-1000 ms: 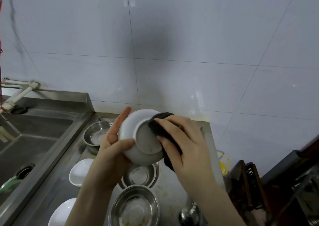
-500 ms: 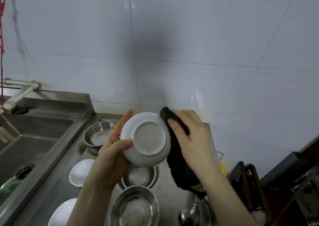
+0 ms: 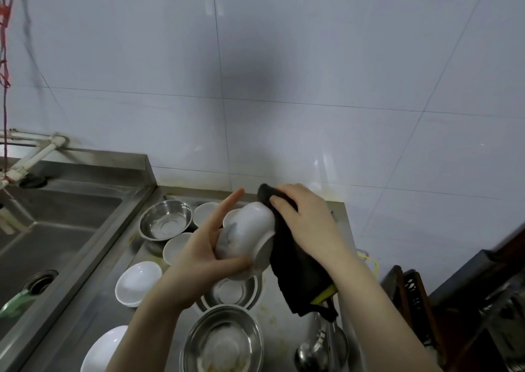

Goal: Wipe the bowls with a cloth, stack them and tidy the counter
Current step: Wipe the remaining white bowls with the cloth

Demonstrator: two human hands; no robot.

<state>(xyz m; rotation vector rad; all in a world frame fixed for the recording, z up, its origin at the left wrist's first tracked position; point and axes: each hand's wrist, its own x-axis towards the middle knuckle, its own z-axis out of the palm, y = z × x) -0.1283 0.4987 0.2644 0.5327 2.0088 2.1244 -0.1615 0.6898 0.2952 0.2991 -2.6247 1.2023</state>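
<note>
Left hand (image 3: 199, 255): holds the white bowl (image 3: 247, 238) above the table; thumb curled under its lower side, index finger straight and pointing up past the base.
Right hand (image 3: 306, 221): fingers (image 3: 279, 201) curled over the dark cloth (image 3: 298, 275), pressing it against the bowl's rim side.
White bowl: tipped on its side, mouth turned right toward the cloth, base turned left; held over a steel bowl (image 3: 234, 292) on the table.
Change since half a second ago: the bowl then showed its round foot ring to the camera; now it is rotated so its outer wall faces up and the mouth meets the cloth. The right hand has moved from the bowl's far edge to its open side.
Dark cloth: hangs down from the right hand, lower end with a yellow-green edge dangling just above the table.
Table (image 3: 284, 332): steel; carries a second steel bowl (image 3: 166, 224) at the back left, a larger steel bowl (image 3: 224, 343) at the near edge with residue in it, and small white bowls (image 3: 137, 282) on the left.
Ladle (image 3: 309, 354): lies at the lower right of the table, partly under the cloth.
Sink (image 3: 56, 229): steel basin on the left, drain visible.
Wall (image 3: 312, 87): pale tiles, a soft shadow in the middle.
</note>
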